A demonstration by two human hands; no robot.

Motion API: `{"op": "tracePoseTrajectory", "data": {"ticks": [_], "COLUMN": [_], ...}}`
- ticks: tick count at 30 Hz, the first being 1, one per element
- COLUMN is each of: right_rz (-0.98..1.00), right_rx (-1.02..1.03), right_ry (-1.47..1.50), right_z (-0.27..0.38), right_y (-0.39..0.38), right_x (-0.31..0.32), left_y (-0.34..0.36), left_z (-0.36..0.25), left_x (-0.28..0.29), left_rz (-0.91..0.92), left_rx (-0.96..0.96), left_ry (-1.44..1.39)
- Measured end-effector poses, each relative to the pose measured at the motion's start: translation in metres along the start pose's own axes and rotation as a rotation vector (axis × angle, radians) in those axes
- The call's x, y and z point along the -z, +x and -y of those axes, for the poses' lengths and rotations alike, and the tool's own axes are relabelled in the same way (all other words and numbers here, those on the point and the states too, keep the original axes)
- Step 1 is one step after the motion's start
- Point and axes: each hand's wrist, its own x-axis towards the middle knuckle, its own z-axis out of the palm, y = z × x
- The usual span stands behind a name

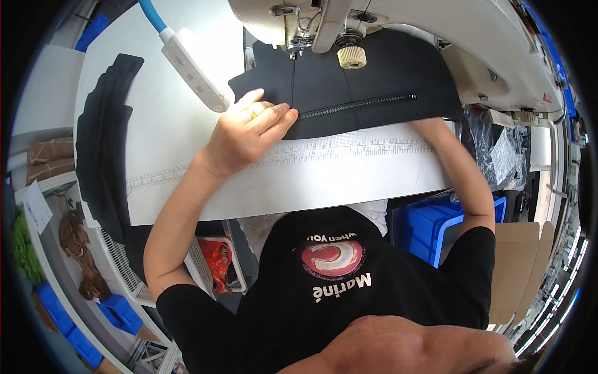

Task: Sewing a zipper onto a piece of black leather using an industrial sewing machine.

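A black fabric piece with a metal zipper across it lies under the sewing machine's needle area. At its left end my left hand, with a ring on one finger, grips the fabric beside the zipper's left end; the fingers are close together and the thumb is not plain to see. My right hand reaches beneath the near right edge of the same piece, so its fingers are hidden. Seams run across the fabric, one of them in line with the needle area.
A white lamp or sensor bar on a blue cable hangs close to my left hand. The white table bears a printed ruler. Stacked black fabric pieces hang over its left side. A blue crate and clear plastic wrapping are at the right.
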Motion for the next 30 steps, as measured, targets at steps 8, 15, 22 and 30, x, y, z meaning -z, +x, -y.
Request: {"op": "tracePoseTrajectory", "data": {"ticks": [8,15,22,30], "right_rz": [-0.17,-0.353,-0.53,-0.662], "right_rx": [-0.861,-0.649,-0.615,-0.29], "right_ry": [1.28,0.406,0.447,-0.38], "right_z": [-0.024,-0.045,-0.062,-0.089], "right_y": [0.022,0.06,0.078,0.071], "right_x": [0.048,0.03,0.018,-0.016], "left_y": [-0.005,0.013,0.024,0.022], "left_z": [-0.009,0.052,0.052,0.053], "left_x": [-0.005,-0.013,-0.013,-0.016], "left_rz": [0.017,-0.021,0.118,-0.03], "left_rx": [0.082,-0.079,-0.021,-0.031], "left_ry": [0.05,0.08,0.121,0.063]}}
